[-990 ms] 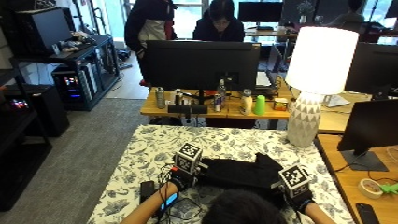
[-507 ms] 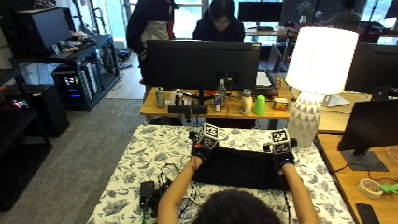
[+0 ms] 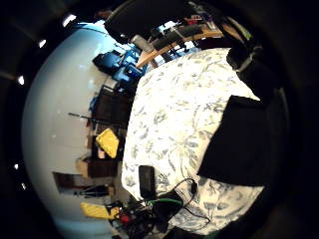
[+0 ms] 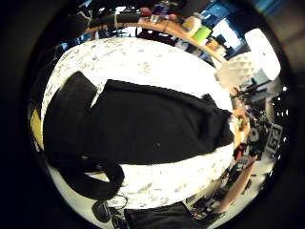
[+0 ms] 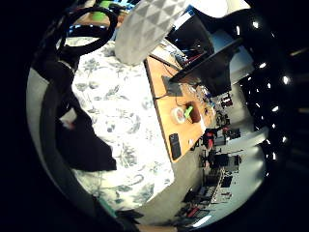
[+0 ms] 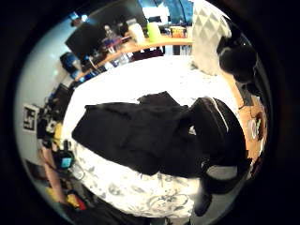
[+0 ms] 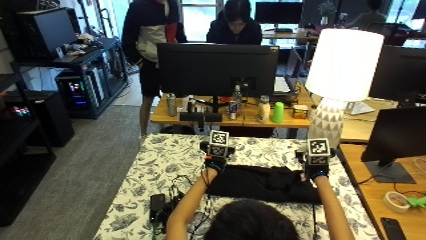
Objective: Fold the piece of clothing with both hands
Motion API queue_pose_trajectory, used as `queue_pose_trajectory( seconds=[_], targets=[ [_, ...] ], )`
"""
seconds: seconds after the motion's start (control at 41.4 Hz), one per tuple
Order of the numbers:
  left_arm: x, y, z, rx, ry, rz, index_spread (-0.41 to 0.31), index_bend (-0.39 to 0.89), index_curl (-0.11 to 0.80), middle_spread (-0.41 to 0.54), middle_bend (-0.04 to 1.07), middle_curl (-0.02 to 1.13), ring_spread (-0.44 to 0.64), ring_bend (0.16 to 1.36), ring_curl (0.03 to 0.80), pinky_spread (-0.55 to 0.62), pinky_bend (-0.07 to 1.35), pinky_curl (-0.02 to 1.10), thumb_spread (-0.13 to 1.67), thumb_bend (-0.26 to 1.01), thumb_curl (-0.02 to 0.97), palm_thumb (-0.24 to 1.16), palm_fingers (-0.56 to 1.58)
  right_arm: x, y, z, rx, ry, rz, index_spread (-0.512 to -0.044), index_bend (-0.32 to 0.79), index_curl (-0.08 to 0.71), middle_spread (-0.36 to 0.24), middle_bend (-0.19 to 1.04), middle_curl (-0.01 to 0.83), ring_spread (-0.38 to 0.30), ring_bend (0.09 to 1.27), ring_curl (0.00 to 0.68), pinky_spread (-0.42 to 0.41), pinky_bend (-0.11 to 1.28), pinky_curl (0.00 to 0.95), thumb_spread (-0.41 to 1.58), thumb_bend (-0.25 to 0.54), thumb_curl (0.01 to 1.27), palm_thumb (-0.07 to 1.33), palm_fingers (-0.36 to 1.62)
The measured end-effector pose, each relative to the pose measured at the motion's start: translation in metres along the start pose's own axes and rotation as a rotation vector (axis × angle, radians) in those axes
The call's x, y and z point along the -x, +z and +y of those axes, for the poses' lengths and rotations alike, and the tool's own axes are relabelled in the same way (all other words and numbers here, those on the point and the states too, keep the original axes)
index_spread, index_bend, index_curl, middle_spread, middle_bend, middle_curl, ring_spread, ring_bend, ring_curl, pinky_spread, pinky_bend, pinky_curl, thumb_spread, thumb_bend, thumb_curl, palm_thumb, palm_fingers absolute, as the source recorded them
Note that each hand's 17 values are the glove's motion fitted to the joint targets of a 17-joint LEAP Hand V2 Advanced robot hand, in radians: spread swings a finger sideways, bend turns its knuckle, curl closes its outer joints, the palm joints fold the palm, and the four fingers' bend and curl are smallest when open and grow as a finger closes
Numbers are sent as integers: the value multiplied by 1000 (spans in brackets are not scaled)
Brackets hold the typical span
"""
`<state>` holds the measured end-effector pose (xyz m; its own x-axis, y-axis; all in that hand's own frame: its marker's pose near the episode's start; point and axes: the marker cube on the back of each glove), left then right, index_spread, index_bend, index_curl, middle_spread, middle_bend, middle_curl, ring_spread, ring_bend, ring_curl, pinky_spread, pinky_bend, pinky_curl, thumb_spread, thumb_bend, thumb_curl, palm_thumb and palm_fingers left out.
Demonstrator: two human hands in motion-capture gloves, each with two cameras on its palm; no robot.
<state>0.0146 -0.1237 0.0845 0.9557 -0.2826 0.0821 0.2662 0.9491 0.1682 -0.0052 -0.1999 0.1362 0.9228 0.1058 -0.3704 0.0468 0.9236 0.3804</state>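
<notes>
The black garment [image 7: 265, 183] lies spread across the floral tablecloth [image 7: 166, 165] in front of the person, the left hand [image 7: 215, 162] and right hand [image 7: 317, 170] at its far corners, finger positions impossible to tell.

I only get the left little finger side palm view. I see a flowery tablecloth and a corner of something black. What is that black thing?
Observer: It is a black piece of clothing, lying as a wide band across the flowery tablecloth.
Operator: Where are the two hands?
Observer: The left hand is at the clothing's far left corner and the right hand is at its far right corner.
Operator: Is anything tall close by?
Observer: Yes, a white lamp stands just beyond the right hand.
</notes>
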Motion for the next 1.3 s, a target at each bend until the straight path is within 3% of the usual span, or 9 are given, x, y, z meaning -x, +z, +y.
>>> queue_pose_trajectory(
  seconds=[0.121,0.241,0.386,0.555,0.724,0.893,0.99,1.207,1.304],
  targets=[
    [-15,35,-22,19,55,62,-148,123,349,-106,88,358,-171,508,428,-153,447,438,1470,-16,137,369,624,-17,-17,29,169,45,-64,-288,61,274,-152,255,437,-175,538,424,-183,415,381,1294,-32,251,870,1053],
    [-29,37,4,58,88,60,-125,78,323,-40,74,319,-132,560,432,-122,509,446,1433,-25,133,313,531,-23,-15,46,348,124,-193,-293,13,233,-133,227,436,-162,561,435,-152,464,395,1314,-52,223,751,990],
    [-58,65,70,412,173,110,-100,82,296,14,94,286,-91,609,430,-85,564,447,1435,-17,125,268,440,-17,29,77,684,283,-387,-287,48,210,-84,188,427,-109,521,430,-56,495,408,1287,-67,177,535,795],
    [-45,108,82,529,48,-25,-52,84,267,100,125,270,12,649,435,48,589,451,1441,-37,94,132,231,-24,50,103,739,368,-65,-270,54,185,-26,163,405,-30,504,416,42,552,411,1247,-58,158,397,657],
    [-43,117,84,544,32,-22,-28,127,260,148,157,264,114,625,405,161,608,429,1441,-39,61,-21,157,-9,18,138,807,412,-148,-257,47,160,-5,185,391,-6,545,404,67,599,402,1195,-34,162,324,660],
    [-48,117,91,592,64,26,-23,132,259,167,167,264,170,624,381,209,613,411,1442,-33,39,-58,153,5,25,158,898,460,-108,-246,6,115,-29,274,417,-46,605,410,13,623,399,1150,4,200,410,742],
    [-53,118,95,630,125,79,-18,133,260,173,167,265,188,629,375,229,612,403,1444,-31,29,-59,152,12,28,156,798,404,-130,-230,15,102,-41,290,426,-85,638,420,-45,651,404,1141,14,219,472,806],
    [-40,106,88,654,49,36,-20,137,262,175,170,271,208,632,363,247,614,390,1442,-29,15,-54,158,-1,37,139,566,504,-79,-208,154,172,-92,314,455,-182,668,443,-205,656,419,1130,83,271,696,1184],
    [-27,80,85,757,79,116,-21,150,270,169,167,272,201,624,349,222,606,380,1444,0,37,8,197,5,28,136,704,511,-94,-212,189,222,-115,380,484,-198,681,463,-226,662,437,1112,136,299,838,1302]
  ],
)
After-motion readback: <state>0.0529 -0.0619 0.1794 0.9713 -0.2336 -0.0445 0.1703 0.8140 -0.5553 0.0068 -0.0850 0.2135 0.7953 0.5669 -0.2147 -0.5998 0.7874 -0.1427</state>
